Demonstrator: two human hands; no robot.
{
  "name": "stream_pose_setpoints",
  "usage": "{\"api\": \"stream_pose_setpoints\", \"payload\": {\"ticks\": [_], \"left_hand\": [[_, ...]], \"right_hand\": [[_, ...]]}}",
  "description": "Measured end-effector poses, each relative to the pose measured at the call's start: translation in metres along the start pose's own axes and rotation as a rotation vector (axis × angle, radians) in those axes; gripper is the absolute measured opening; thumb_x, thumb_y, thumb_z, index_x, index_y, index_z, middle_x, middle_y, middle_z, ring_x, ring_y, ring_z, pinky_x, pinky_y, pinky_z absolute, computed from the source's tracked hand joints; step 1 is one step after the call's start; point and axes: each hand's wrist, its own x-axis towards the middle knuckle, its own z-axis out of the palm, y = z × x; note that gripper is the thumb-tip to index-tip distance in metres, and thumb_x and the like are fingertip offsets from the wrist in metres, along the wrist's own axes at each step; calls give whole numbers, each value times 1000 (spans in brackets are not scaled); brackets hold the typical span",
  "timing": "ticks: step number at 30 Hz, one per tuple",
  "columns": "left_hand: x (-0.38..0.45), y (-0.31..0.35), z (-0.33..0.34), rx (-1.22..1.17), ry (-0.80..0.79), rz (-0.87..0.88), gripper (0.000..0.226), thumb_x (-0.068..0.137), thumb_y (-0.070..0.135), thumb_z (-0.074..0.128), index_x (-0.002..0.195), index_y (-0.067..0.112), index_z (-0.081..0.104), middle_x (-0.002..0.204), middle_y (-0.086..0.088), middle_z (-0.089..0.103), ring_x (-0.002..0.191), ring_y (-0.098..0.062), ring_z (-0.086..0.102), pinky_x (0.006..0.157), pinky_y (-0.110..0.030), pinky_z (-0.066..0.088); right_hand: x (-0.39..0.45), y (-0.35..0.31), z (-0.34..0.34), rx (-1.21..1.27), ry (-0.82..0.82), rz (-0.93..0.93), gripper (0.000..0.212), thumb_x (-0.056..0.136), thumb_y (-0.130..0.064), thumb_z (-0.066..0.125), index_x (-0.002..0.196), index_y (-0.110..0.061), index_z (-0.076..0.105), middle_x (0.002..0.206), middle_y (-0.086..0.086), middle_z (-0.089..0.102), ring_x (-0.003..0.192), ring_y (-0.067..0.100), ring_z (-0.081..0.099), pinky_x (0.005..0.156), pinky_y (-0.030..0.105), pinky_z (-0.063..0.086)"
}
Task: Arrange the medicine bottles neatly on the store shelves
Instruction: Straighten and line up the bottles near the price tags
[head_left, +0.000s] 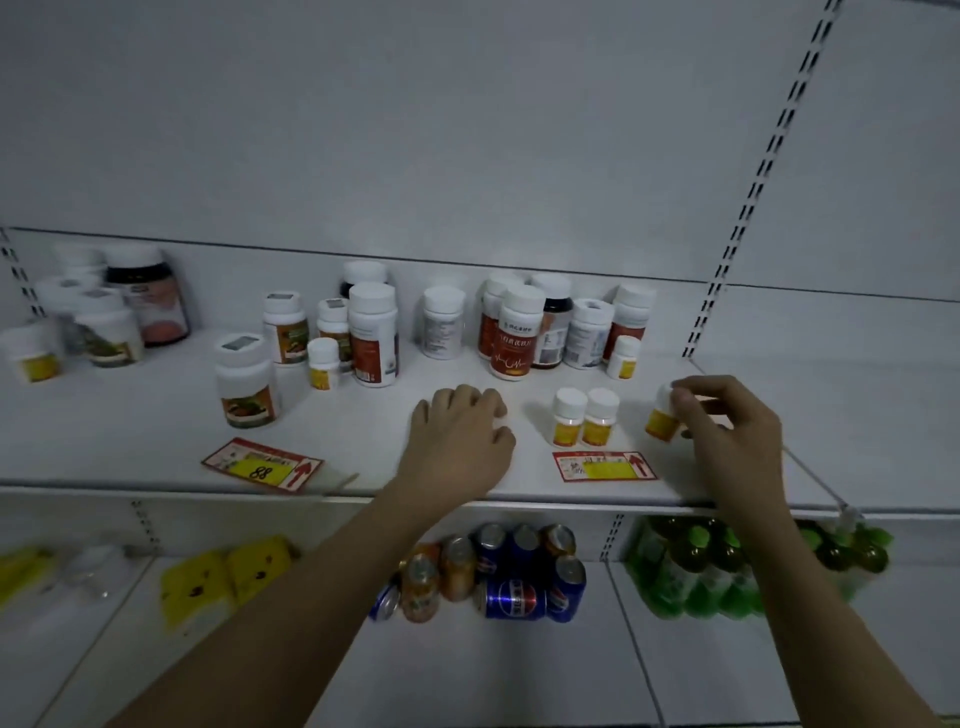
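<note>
Right hand (724, 426) pinches tilted small bottle (662, 422); paired bottles (584, 418) stand at nine o'clock, left hand (460, 434) loosely curled, empty.

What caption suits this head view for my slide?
Right hand holds a small yellow-labelled bottle beside two matching bottles.
</note>
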Motion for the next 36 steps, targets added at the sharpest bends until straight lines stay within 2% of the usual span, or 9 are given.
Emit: {"api": "stream_pose_setpoints", "payload": {"ticks": [3, 6, 9, 16, 23, 31, 36], "left_hand": [[1, -1, 6, 20, 43, -29, 37, 95, 43, 38, 128, 28, 47, 137, 2, 47, 126, -20, 39, 108, -41, 28], [4, -4, 8, 51, 10, -68, 45, 95, 48, 35, 136, 31, 41, 147, 2, 40, 136, -21, 32, 114, -48, 18], [5, -5, 11, 62, -9, -78, 50, 95, 49, 33, 142, 32, 35, 152, 3, 33, 141, -21, 25, 117, -52, 12], [4, -5, 10, 106, 14, -45, 49, 97, 47, 31, 142, 30, 38, 151, 1, 36, 138, -23, 31, 116, -50, 20], [0, -5, 9, 99, 26, -25, 48, 97, 46, 32, 141, 28, 40, 149, 1, 39, 136, -22, 34, 114, -50, 24], [0, -3, 9, 110, 10, -36, 48, 98, 46, 30, 141, 29, 38, 150, 1, 37, 137, -21, 33, 115, -50, 22], [1, -3, 9, 117, -1, -56, 48, 98, 47, 30, 142, 29, 37, 151, 1, 36, 138, -21, 33, 115, -50, 23]], "right_hand": [[1, 0, 3, -20, -114, 5, 14, 95, -23, 60, 89, -35, 64, 100, -21, 66, 90, 0, 59, 71, 18, 44], [3, -2, 3, -25, -236, 17, 14, 95, -23, 61, 90, -35, 66, 102, -22, 66, 91, -4, 59, 69, 13, 42], [5, -1, 0, 37, -275, 38, 13, 93, -25, 63, 89, -36, 67, 103, -22, 67, 89, -7, 59, 71, 17, 43], [3, -4, -3, 76, -360, 33, 18, 92, -17, 61, 93, -34, 68, 105, -20, 67, 89, -3, 61, 77, 24, 48], [5, -2, -2, 26, -390, 19, 22, 92, -18, 64, 96, -40, 65, 111, -24, 63, 94, -11, 58, 73, 16, 44], [7, 5, 2, -22, -355, -1, 28, 95, -15, 60, 97, -43, 61, 110, -22, 61, 97, -7, 57, 76, 14, 43], [8, 6, 4, -55, -385, -20, 32, 96, -15, 60, 94, -47, 58, 106, -28, 58, 100, -8, 56, 78, 12, 42]]}}
